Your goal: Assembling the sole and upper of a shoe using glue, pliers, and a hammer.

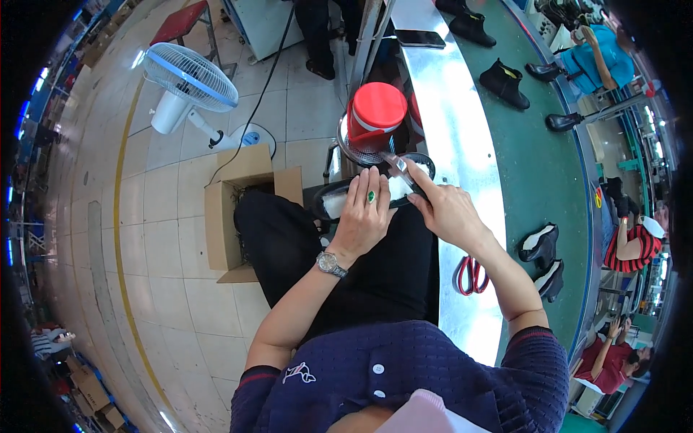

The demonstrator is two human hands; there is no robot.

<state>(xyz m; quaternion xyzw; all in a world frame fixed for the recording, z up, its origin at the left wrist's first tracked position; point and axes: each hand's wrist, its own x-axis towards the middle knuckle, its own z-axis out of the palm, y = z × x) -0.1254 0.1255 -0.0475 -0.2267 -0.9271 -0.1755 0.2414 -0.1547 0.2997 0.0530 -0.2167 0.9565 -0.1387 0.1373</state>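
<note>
Across my lap lies a black shoe (333, 205) with its white underside facing up. My left hand (364, 213) rests on it, fingers together across the white underside, thumb hidden. A green-stoned ring and a wristwatch are on this hand and wrist. My right hand (447, 209) is closed round a shiny metal hand tool (396, 164) over the shoe's far right end. The tool's exact kind is hard to make out, since the fingers cover part of it. Red-handled scissors (471, 276) lie on the metal bench beside my right forearm.
A red-lidded tub (379, 105) stands just beyond the shoe. The metal bench (462, 137) runs along my right, with a phone (420, 39) at its far end. Past it, a green conveyor (538, 166) carries black boots (504, 84). A cardboard box (220, 234) and a fan (189, 78) stand left.
</note>
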